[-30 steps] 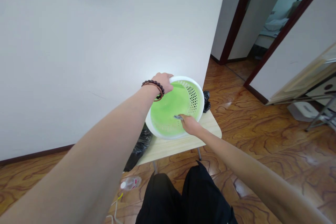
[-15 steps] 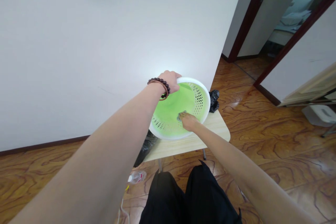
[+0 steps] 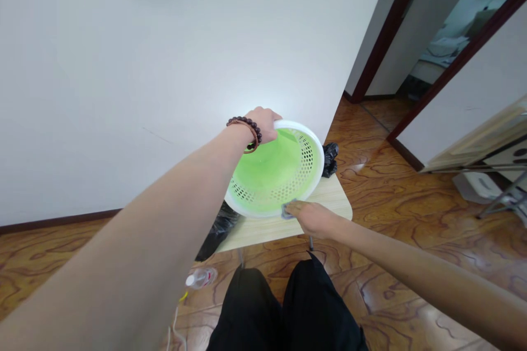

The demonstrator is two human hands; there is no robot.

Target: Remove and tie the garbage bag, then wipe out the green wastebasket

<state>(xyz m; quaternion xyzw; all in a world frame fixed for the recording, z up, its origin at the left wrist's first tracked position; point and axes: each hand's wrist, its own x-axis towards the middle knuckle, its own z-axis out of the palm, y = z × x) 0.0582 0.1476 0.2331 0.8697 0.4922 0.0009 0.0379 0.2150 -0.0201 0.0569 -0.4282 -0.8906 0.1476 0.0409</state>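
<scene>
Basically, the basket (image 3: 269, 170) is green inside, white-rimmed, with perforated sides.

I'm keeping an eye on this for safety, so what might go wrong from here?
The basket might tip or slide if the left hand, gripping its far rim, lets go while the right hand presses the grey cloth at the near rim. The black bag hanging over the table's edge might slip off. A foot could knock the bottle on the floor.
</scene>
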